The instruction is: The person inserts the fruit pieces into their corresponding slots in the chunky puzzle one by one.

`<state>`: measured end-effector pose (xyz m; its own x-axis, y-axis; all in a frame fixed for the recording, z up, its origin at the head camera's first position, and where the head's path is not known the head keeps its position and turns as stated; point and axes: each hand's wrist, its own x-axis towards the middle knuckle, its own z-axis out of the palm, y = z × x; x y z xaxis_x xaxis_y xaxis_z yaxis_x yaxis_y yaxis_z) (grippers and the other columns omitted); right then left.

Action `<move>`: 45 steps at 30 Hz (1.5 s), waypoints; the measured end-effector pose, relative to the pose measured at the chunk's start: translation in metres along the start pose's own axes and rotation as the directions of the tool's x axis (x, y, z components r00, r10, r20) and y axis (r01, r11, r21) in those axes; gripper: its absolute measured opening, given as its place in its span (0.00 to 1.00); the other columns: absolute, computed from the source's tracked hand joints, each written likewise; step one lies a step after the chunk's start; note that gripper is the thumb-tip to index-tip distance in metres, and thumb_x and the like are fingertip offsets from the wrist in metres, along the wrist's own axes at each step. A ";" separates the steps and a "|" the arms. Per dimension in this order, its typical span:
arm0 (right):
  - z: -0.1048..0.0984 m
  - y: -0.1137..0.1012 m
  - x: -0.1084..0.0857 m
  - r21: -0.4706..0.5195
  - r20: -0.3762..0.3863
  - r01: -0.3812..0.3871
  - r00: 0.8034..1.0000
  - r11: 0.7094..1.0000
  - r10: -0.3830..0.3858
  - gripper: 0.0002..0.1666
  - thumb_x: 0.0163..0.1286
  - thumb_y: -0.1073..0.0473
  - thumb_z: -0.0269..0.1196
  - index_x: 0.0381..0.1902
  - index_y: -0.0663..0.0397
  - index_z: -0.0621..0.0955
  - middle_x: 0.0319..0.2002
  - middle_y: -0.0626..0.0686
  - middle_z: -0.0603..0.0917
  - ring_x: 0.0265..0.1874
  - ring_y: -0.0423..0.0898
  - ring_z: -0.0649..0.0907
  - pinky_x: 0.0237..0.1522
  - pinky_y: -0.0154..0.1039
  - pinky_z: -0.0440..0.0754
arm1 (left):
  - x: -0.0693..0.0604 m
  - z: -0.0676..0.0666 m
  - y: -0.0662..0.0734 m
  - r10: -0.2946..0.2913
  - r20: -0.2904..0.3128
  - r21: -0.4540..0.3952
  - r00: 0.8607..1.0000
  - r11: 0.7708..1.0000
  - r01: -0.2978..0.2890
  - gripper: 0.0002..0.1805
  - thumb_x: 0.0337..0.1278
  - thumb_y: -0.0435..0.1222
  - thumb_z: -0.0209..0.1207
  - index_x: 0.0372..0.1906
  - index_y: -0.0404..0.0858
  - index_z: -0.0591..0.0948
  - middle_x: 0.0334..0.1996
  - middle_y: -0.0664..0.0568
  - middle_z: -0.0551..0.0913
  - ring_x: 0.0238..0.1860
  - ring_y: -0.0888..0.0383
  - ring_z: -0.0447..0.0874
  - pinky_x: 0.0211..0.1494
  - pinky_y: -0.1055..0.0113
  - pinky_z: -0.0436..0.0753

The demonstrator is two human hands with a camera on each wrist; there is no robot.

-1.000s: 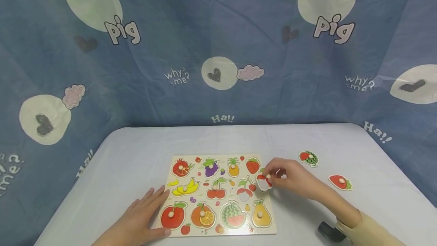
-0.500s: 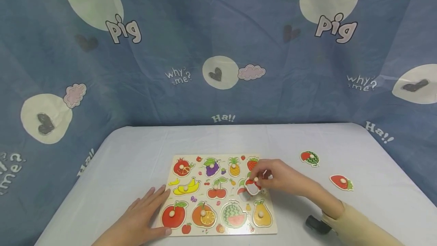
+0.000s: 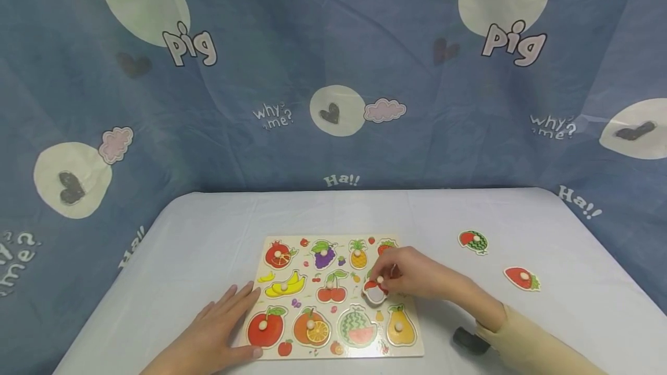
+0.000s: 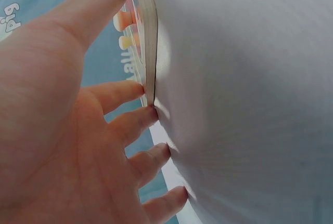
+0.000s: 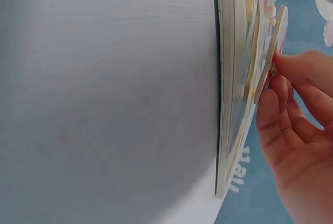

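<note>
A wooden fruit puzzle board (image 3: 292,355) lies flat on the table. My right hand (image 3: 414,274) pinches a red-and-white fruit puzzle piece (image 3: 374,294), which looks like a lychee, over the board's matching picture at the middle right. In the right wrist view, this puzzle piece (image 5: 281,24) is tilted and its lower edge is close to the board. Part of it is hidden by my fingers. My left hand (image 3: 213,328) rests against the board's left edge with its fingers spread. The left wrist view has the thumb and fingertips along the board's side (image 4: 150,42).
Right of the board lie a watermelon piece (image 3: 473,241) and a strawberry piece (image 3: 522,278). Knobbed pieces such as the apple (image 3: 264,331) and pear (image 3: 401,334) sit in the board. A dark object (image 3: 471,341) is at my right sleeve. A blue patterned cloth (image 3: 292,149) hangs behind.
My right hand has carried the red-and-white puzzle piece leftward from the board's right edge to over its matching picture. The left hand has stayed at the board's left edge.
</note>
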<state>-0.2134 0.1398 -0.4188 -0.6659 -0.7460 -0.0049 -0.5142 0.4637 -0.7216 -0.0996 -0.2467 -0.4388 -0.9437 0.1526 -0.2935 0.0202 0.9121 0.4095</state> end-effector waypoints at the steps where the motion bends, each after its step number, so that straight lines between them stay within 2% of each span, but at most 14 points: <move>1: 0.000 0.000 0.001 -0.008 0.007 -0.010 1.000 1.000 0.010 0.12 0.64 0.67 0.67 0.40 0.43 0.86 0.32 0.41 0.80 0.31 0.38 0.77 0.34 0.34 0.80 | 0.000 0.000 0.000 -0.002 0.000 -0.002 1.000 1.000 0.002 0.59 0.34 0.63 0.73 0.75 0.46 0.63 0.74 0.47 0.61 0.74 0.39 0.51 0.69 0.31 0.50; 9: 0.003 0.001 0.006 -0.030 0.060 -0.038 0.997 0.999 0.040 0.11 0.64 0.67 0.67 0.40 0.44 0.86 0.31 0.40 0.81 0.29 0.37 0.77 0.33 0.33 0.79 | -0.001 0.000 0.000 0.012 -0.005 -0.001 1.000 1.000 -0.012 0.58 0.35 0.63 0.72 0.75 0.44 0.64 0.74 0.47 0.61 0.74 0.39 0.51 0.70 0.33 0.50; 19: 0.004 0.002 0.007 -0.042 0.069 -0.029 0.997 0.999 0.031 0.11 0.64 0.67 0.67 0.38 0.43 0.86 0.31 0.40 0.81 0.28 0.37 0.77 0.33 0.33 0.79 | 0.000 -0.001 0.001 -0.006 0.004 -0.014 1.000 1.000 0.006 0.59 0.34 0.62 0.72 0.75 0.44 0.63 0.73 0.46 0.62 0.74 0.39 0.51 0.70 0.32 0.50; 25: 0.005 0.004 0.005 -0.040 0.054 -0.024 0.998 0.999 0.026 0.11 0.64 0.65 0.68 0.42 0.43 0.86 0.34 0.40 0.82 0.30 0.37 0.78 0.35 0.33 0.80 | 0.000 -0.001 0.002 -0.055 0.021 -0.035 0.998 0.998 0.056 0.60 0.31 0.64 0.73 0.75 0.47 0.63 0.74 0.48 0.62 0.74 0.40 0.49 0.70 0.32 0.50; 34: 0.000 0.003 -0.006 -0.030 -0.027 -0.043 0.999 0.999 0.043 0.12 0.64 0.62 0.69 0.44 0.42 0.85 0.36 0.40 0.81 0.33 0.39 0.79 0.36 0.35 0.81 | 0.001 -0.001 0.003 -0.058 0.026 -0.037 0.998 0.998 0.059 0.61 0.30 0.64 0.73 0.75 0.47 0.63 0.73 0.48 0.62 0.74 0.39 0.50 0.70 0.32 0.50; 41: -0.009 0.001 -0.025 -0.059 -0.125 0.021 0.992 0.998 -0.028 0.12 0.64 0.66 0.66 0.43 0.44 0.84 0.39 0.43 0.83 0.35 0.38 0.79 0.38 0.36 0.81 | 0.001 -0.002 0.003 -0.047 0.021 -0.038 0.999 0.998 0.048 0.61 0.30 0.64 0.73 0.75 0.47 0.63 0.73 0.48 0.62 0.74 0.39 0.50 0.69 0.32 0.50; 45: -0.016 0.001 -0.036 -0.075 -0.154 0.021 0.988 0.997 -0.033 0.12 0.65 0.65 0.67 0.44 0.44 0.84 0.38 0.42 0.83 0.36 0.36 0.79 0.40 0.36 0.82 | 0.001 -0.002 0.002 -0.046 0.024 -0.043 0.999 0.998 0.047 0.61 0.30 0.64 0.73 0.75 0.47 0.62 0.73 0.48 0.62 0.74 0.39 0.50 0.69 0.31 0.50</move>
<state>-0.1988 0.1751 -0.4086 -0.7240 -0.6783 0.1252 -0.5675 0.4825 -0.6672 -0.1015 -0.2451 -0.4366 -0.9355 0.1195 -0.3326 -0.0386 0.9009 0.4323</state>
